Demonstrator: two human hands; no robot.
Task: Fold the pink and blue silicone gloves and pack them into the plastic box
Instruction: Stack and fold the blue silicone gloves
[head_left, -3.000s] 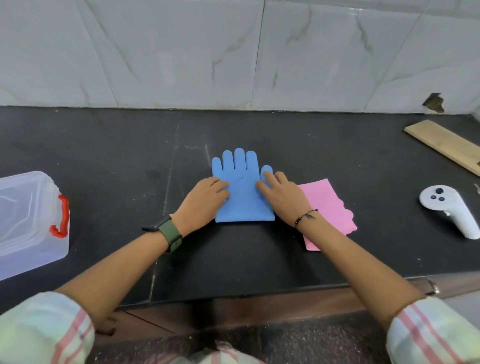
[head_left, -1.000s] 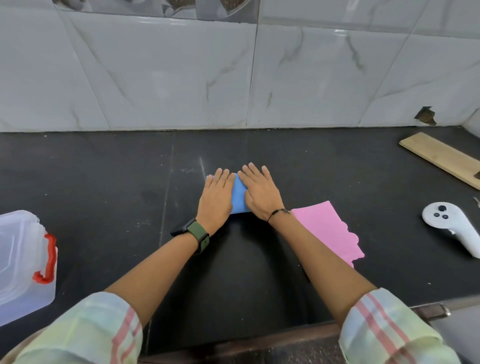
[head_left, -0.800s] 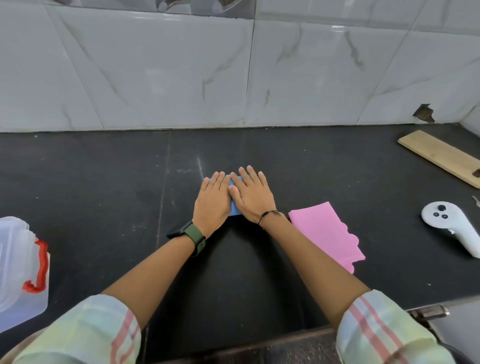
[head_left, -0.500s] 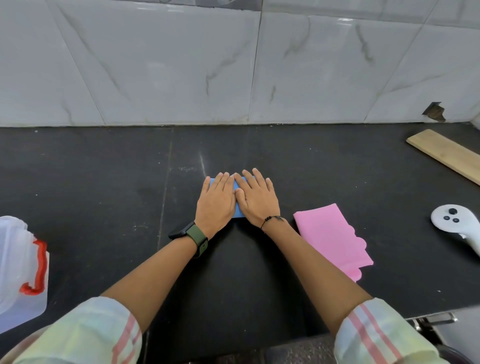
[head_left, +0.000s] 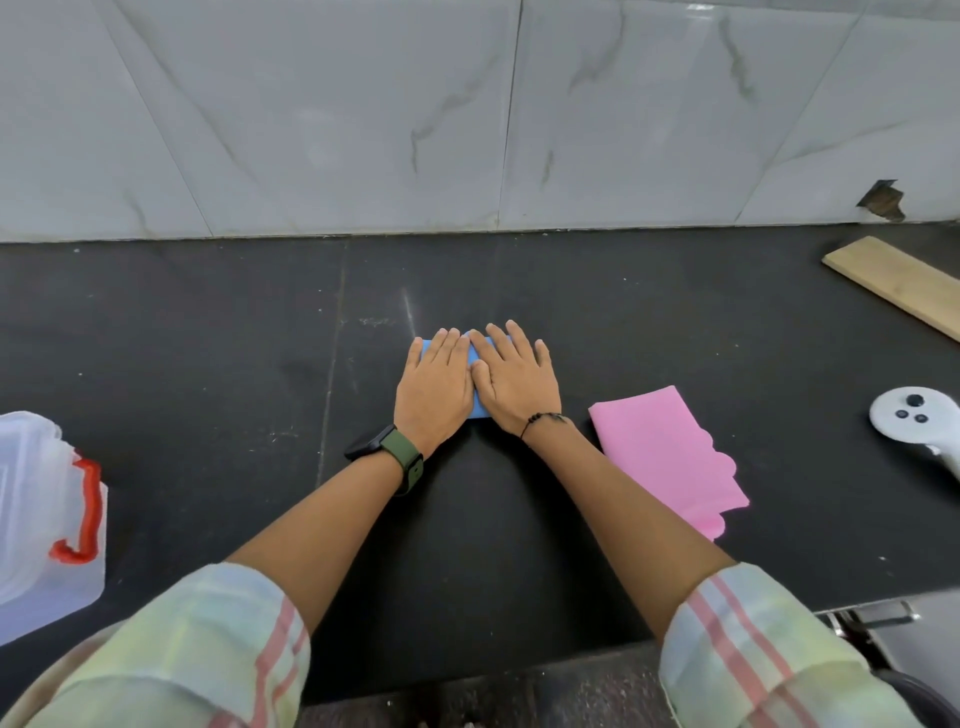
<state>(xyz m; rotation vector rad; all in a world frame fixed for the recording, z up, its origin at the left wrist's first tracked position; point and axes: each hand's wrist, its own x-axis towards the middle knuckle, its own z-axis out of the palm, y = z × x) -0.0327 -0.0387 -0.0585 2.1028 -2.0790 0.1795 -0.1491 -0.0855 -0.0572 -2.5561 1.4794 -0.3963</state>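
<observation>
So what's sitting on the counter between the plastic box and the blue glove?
Nothing: the head view shows only bare black counter between the plastic box and the blue glove, which both hands press flat.

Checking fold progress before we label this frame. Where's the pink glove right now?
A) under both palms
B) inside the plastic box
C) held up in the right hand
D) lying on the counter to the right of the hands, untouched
D. The pink glove lies flat on the dark counter, apart from the right hand; both the right and the left hand press flat on the blue glove.
</observation>
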